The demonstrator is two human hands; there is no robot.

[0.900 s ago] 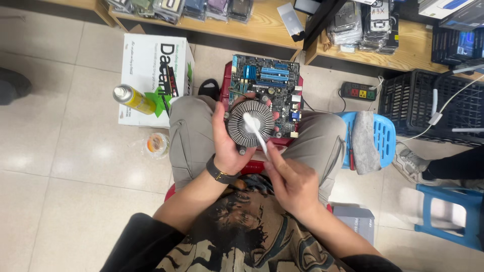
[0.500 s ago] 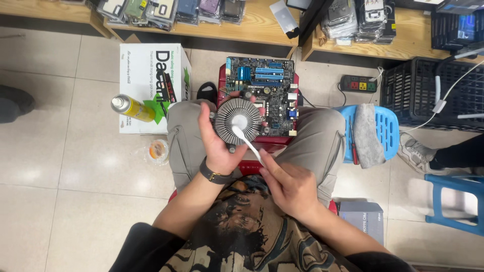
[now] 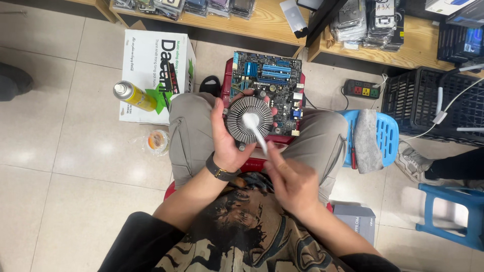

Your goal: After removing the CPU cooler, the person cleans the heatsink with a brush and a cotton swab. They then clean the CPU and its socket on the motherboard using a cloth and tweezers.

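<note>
Our left hand (image 3: pixel 227 143) keeps gripping the round heatsink (image 3: pixel 248 120); our right hand (image 3: pixel 290 179), closed on the white brush (image 3: pixel 253 127), has drawn back toward us, bristles now resting mid-fins.

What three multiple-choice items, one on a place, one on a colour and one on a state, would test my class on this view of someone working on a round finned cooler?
1. Where does the circuit board lie?
A. On a red stool in front of the person's knees
B. On the wooden shelf
C. In the black crate

2. What colour is the spray can on the white box?
A. Blue
B. Yellow
C. Red

3. How is the round finned cooler held?
A. It lies alone on the floor
B. The right hand alone grips it
C. The left hand cups it while the right hand holds a white tool to its centre

Answers: 1 A, red edges show under the board beyond the knees. 2 B, the can's body is yellow with a silver top. 3 C, the left fingers wrap the rim and the white tip rests at the centre.
</note>
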